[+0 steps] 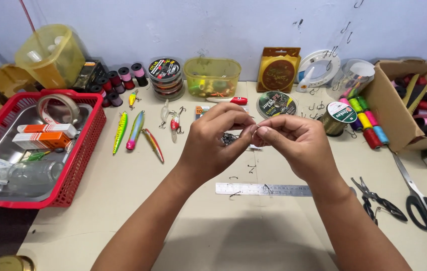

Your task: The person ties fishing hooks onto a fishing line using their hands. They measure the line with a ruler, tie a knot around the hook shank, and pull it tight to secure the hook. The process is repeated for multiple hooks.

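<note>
Surface: cream worktop (123, 200) set against a pale blue wall, crowded with fishing tackle.
Fingertips: thumb and forefinger of both hands pinched together, tips meeting above the table centre.
Held item: small dark wire fishing hook (254, 129), barely visible between the pinches; its long axis cannot be told.
Left hand (213, 140): comes in from lower left, knuckles up, fingers curled rightward onto the hook.
Right hand (293, 143): comes in from lower right, fingers curled leftward; both hands equally close to the hook.
Below hands: flat steel ruler (263, 189) lying crosswise, loose hooks around it.
Left: painted fish-shaped lures (135, 130), then red plastic basket (80, 165).
Right: black-handled pliers (379, 200), black-handled scissors (419, 198), brown cardboard box of coloured thread spools (404, 125).
</note>
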